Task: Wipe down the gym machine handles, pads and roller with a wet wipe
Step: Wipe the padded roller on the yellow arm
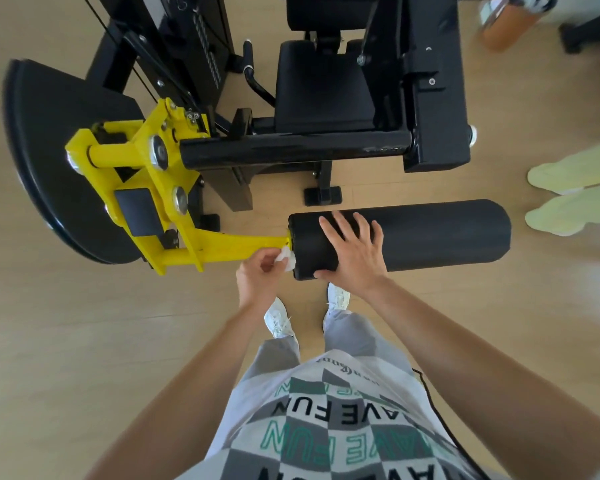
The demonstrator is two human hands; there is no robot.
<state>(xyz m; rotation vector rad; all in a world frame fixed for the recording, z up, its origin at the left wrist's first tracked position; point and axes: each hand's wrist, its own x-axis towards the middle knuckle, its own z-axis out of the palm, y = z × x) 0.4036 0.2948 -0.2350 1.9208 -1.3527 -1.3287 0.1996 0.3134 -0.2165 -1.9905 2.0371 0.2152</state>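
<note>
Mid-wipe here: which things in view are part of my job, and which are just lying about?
Job: wet wipe pinched in left hand; roller under right hand; seat pad; side handle.
Lying about: orange bottle; someone's pale green footwear.

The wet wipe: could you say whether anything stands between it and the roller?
Nothing visible does. The left hand pinches the wet wipe at the roller end by the yellow arm; the right hand rests on top, clear of it.
</note>
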